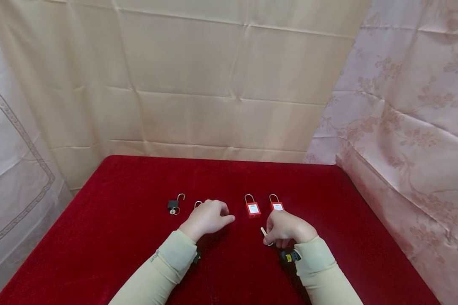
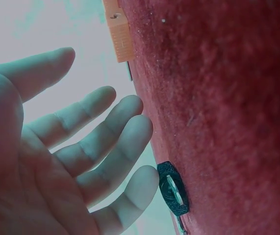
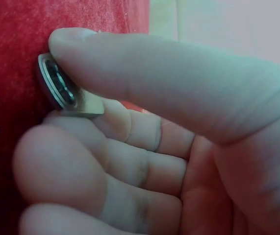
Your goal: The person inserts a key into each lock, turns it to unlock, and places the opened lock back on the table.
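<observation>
My left hand hovers over the red cloth with its fingers loosely bent and nothing in them, as the left wrist view confirms. Behind it, a shackle shows; the rest of that lock is hidden. A black padlock with its shackle open lies to the left, a key and ring at its base. Between thumb and fingers, my right hand pinches a small brass-coloured key with a ring, partly covered. Just beyond that hand are a red padlock and another red padlock, partly hidden by it.
A red plush cloth covers the table. Its far edge meets a beige curtain, and a patterned pink curtain hangs at the right. A white curtain hangs at the left.
</observation>
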A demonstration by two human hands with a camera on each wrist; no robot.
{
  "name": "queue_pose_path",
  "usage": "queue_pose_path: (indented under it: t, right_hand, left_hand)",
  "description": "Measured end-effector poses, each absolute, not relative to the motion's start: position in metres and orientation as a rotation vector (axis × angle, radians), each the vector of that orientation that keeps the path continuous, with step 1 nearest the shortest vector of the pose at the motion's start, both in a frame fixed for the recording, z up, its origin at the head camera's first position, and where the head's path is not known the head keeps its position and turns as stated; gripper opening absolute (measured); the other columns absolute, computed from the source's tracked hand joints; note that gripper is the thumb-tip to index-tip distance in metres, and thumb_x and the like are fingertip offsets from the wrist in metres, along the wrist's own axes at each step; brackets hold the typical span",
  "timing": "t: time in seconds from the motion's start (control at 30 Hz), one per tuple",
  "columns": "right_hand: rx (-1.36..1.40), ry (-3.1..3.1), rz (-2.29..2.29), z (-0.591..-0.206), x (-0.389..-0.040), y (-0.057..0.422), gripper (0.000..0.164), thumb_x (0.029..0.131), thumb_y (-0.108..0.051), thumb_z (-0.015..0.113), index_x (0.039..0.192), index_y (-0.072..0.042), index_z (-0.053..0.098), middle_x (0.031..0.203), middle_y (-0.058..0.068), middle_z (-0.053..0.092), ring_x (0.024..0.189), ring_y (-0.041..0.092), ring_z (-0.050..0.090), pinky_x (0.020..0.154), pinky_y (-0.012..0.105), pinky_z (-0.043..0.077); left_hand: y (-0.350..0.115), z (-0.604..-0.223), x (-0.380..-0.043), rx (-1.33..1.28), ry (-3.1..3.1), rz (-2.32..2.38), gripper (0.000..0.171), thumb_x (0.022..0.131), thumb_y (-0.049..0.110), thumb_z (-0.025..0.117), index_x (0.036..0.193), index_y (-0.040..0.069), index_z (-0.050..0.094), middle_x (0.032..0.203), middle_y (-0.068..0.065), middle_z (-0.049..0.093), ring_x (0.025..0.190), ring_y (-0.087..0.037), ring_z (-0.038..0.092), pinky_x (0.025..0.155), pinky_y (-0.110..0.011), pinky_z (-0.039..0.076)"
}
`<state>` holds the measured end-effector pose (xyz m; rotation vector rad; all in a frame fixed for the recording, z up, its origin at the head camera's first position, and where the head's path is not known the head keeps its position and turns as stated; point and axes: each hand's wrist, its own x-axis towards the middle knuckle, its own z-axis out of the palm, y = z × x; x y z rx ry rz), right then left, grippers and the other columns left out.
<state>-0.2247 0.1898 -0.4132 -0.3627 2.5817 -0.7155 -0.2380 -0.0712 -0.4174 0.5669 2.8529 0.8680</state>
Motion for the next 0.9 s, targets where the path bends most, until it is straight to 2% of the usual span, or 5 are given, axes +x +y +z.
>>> queue_pose_path:
  t: [0.23,0.6,0.9]
  right_hand:
    - [-0.423,2.562,-0.725,-0.414,-0.226,0.19,0.021,0.083,-0.009,0.083,0.069,-0.011,0.067,0.06,0.005,0.064,0.05,0.019,0.062,0.048,0.035,0.054]
    - [-0.511,2.533,-0.763,-0.414,-0.23,0.194,0.022,0.086,-0.006,0.078,0.067,-0.011,0.069,0.058,0.003,0.065,0.05,0.02,0.065,0.048,0.037,0.054]
    - [-0.569,2.521,-0.911,-0.409,-0.237,0.2,0.018,0.093,-0.007,0.07,0.076,-0.007,0.063,0.064,0.004,0.068,0.055,0.021,0.067,0.049,0.039,0.056]
  left_hand:
    - [-0.072,-0.415,-0.238,0.572,2.861,0.87,0.019,0.093,0.033,0.073,0.099,0.015,0.077,0.09,0.005,0.07,0.079,-0.012,0.062,0.076,-0.038,0.054]
    - [-0.076,-0.412,-0.239,0.579,2.871,0.902,0.022,0.094,0.033,0.072,0.105,0.015,0.077,0.094,0.004,0.071,0.078,-0.011,0.062,0.074,-0.036,0.053]
    - [-0.08,-0.404,-0.239,0.551,2.886,0.989,0.021,0.094,0.035,0.072,0.105,0.017,0.076,0.096,0.005,0.071,0.081,-0.011,0.063,0.076,-0.036,0.054]
